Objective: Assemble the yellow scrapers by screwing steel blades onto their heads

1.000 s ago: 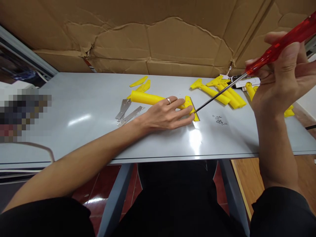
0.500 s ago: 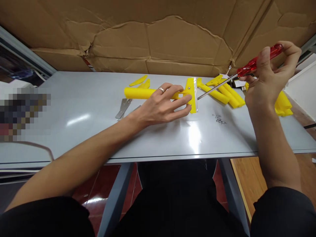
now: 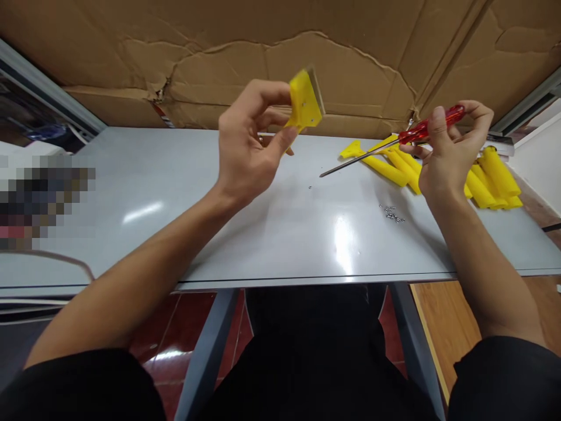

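My left hand is raised over the table with its fingers closed around a yellow scraper. Its wide head points up and right, showing two small screws and a thin strip along the far edge; most of the handle is hidden by the hand. In my right hand is a screwdriver with a clear red handle, its shaft slanting down to the left. The tip is apart from the scraper, above the tabletop. One small screw lies below the scraper.
Several screws lie in a small heap on the grey table. Yellow scraper handles lie at the back right, with more beyond my right wrist. A cardboard sheet stands along the back.
My left hand has lifted the scraper off the table and tilted it up. The screwdriver has moved left and down. The metal strips and small yellow pieces are now out of sight.
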A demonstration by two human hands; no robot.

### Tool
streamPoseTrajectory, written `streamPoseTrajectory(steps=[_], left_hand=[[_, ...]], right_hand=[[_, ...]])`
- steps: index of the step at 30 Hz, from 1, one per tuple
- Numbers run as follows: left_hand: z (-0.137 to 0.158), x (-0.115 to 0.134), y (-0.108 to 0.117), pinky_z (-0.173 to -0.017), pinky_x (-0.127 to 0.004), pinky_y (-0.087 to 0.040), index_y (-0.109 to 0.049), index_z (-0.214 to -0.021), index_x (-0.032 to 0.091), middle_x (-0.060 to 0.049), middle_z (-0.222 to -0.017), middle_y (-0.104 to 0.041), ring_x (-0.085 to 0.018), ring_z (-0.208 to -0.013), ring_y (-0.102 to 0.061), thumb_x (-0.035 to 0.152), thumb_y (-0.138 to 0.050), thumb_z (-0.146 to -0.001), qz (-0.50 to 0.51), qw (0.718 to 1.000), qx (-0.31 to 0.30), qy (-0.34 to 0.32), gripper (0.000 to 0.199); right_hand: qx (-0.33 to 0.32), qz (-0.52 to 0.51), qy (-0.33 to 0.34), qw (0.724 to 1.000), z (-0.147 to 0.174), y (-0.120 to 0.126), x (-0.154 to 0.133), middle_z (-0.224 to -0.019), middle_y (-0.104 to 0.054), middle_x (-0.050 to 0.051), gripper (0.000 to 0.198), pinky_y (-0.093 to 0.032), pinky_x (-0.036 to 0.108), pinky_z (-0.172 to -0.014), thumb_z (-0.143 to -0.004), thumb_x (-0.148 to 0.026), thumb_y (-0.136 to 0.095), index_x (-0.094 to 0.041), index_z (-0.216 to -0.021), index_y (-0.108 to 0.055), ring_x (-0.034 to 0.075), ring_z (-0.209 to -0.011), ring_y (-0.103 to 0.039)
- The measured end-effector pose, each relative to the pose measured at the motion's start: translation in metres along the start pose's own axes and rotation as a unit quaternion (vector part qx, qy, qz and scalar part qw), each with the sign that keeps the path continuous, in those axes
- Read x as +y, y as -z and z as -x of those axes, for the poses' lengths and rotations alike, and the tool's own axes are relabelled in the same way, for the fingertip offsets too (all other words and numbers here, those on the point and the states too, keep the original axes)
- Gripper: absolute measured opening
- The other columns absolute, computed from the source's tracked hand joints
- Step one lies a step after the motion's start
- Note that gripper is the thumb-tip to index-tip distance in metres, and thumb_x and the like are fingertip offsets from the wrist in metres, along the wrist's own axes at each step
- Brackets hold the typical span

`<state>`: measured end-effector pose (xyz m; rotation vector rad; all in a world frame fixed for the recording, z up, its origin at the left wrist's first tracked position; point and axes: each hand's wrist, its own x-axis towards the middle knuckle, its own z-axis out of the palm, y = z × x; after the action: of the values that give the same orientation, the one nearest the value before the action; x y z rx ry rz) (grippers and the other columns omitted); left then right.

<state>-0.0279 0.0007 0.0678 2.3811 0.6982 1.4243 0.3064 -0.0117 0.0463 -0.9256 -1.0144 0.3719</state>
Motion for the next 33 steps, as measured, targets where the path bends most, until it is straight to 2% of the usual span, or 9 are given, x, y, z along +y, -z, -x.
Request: streamPoseTrajectory(steps=[3, 7, 11, 15, 18, 21, 25, 30, 33], left_hand=[[-0.002, 0.003, 0.002, -0.071, -0.038, -0.063, -0.039, -0.149, 0.039, 0.000, -0.167, -0.053, -0.022, -0.112, -0.075, 0.047, -0.046, -0.117, 0.095, 0.993, -0.054, 0.039, 0.034], [0.003, -0.007, -0.005, -0.069, -0.044, -0.065, -0.042, -0.151, 0.032, -0.013, -0.150, -0.068, -0.033, -0.116, -0.079, 0.050, -0.051, -0.111, 0.161, 0.976, -0.102, 0.101, 0.045], [0.012, -0.017, -0.015, -0.069, -0.043, -0.066, -0.043, -0.148, 0.026, -0.016, -0.135, -0.076, -0.030, -0.108, -0.081, 0.042, -0.049, -0.111, 0.168, 0.972, -0.124, 0.104, 0.041], [0.016, -0.019, -0.020, -0.069, -0.039, -0.064, -0.043, -0.146, 0.025, -0.014, -0.122, -0.080, -0.027, -0.103, -0.083, 0.036, -0.045, -0.112, 0.197, 0.962, -0.159, 0.101, 0.036], [0.018, -0.019, -0.021, -0.068, -0.039, -0.063, -0.044, -0.143, 0.025, -0.013, -0.122, -0.081, -0.026, -0.102, -0.084, 0.035, -0.046, -0.111, 0.206, 0.954, -0.180, 0.119, 0.033], [0.019, -0.024, -0.020, -0.067, -0.039, -0.062, -0.045, -0.136, 0.026, -0.011, -0.120, -0.082, -0.027, -0.098, -0.084, 0.034, -0.052, -0.107, 0.223, 0.941, -0.176, 0.185, 0.031], [0.018, -0.043, -0.013, -0.065, -0.041, -0.062, -0.046, -0.128, 0.026, -0.011, -0.112, -0.082, -0.028, -0.093, -0.084, 0.034, -0.059, -0.101, 0.230, 0.929, -0.143, 0.250, 0.031], [0.018, -0.072, -0.004, -0.068, -0.046, -0.064, -0.047, -0.126, 0.028, -0.013, -0.115, -0.080, -0.030, -0.094, -0.084, 0.045, -0.060, -0.100, 0.191, 0.944, -0.113, 0.243, 0.034], [0.020, -0.079, -0.006, -0.066, -0.044, -0.064, -0.044, -0.125, 0.028, -0.013, -0.117, -0.080, -0.030, -0.093, -0.084, 0.045, -0.063, -0.098, 0.197, 0.941, -0.105, 0.254, 0.037]], right_hand=[[-0.013, -0.038, -0.011, 0.999, 0.010, -0.010, 0.003, -0.102, -0.054, -0.003, 0.078, -0.070, 0.028, -0.064, -0.078, -0.063, -0.091, -0.026, -0.123, -0.039, 0.003, -0.078, -0.066], [-0.026, -0.049, -0.032, 0.998, 0.017, -0.014, 0.006, -0.098, -0.055, -0.005, 0.079, -0.074, 0.035, -0.077, -0.076, -0.059, -0.093, -0.026, -0.122, -0.038, 0.006, -0.078, -0.070], [-0.039, -0.028, -0.030, 0.998, 0.022, -0.015, 0.008, -0.099, -0.057, -0.004, 0.076, -0.074, 0.039, -0.080, -0.080, -0.062, -0.090, -0.027, -0.122, -0.038, 0.009, -0.085, -0.073], [-0.059, 0.002, -0.026, 0.998, 0.022, -0.014, 0.008, -0.104, -0.057, -0.001, 0.074, -0.072, 0.035, -0.072, -0.083, -0.064, -0.087, -0.027, -0.123, -0.037, 0.010, -0.086, -0.072], [-0.032, 0.025, -0.019, 0.999, 0.011, -0.004, 0.002, -0.115, -0.059, 0.002, 0.069, -0.070, 0.033, -0.067, -0.085, -0.063, -0.084, -0.029, -0.124, -0.037, 0.010, -0.088, -0.070], [0.016, 0.044, 0.007, 0.999, -0.010, 0.014, -0.007, -0.126, -0.058, 0.002, 0.061, -0.069, 0.033, -0.065, -0.087, -0.058, -0.081, -0.031, -0.121, -0.038, 0.009, -0.092, -0.068], [0.048, 0.024, 0.032, 0.998, -0.028, 0.027, -0.011, -0.124, -0.056, -0.001, 0.053, -0.068, 0.029, -0.065, -0.089, -0.052, -0.079, -0.031, -0.116, -0.038, 0.007, -0.093, -0.067], [0.004, -0.001, -0.010, 1.000, 0.002, 0.000, 0.005, -0.122, -0.058, 0.000, 0.070, -0.071, 0.035, -0.071, -0.083, -0.063, -0.083, -0.029, -0.121, -0.035, 0.005, -0.083, -0.063], [-0.047, 0.003, -0.065, 0.997, 0.025, -0.015, 0.011, -0.119, -0.061, 0.000, 0.069, -0.073, 0.044, -0.082, -0.084, -0.063, -0.083, -0.031, -0.124, -0.037, 0.010, -0.091, -0.068]])
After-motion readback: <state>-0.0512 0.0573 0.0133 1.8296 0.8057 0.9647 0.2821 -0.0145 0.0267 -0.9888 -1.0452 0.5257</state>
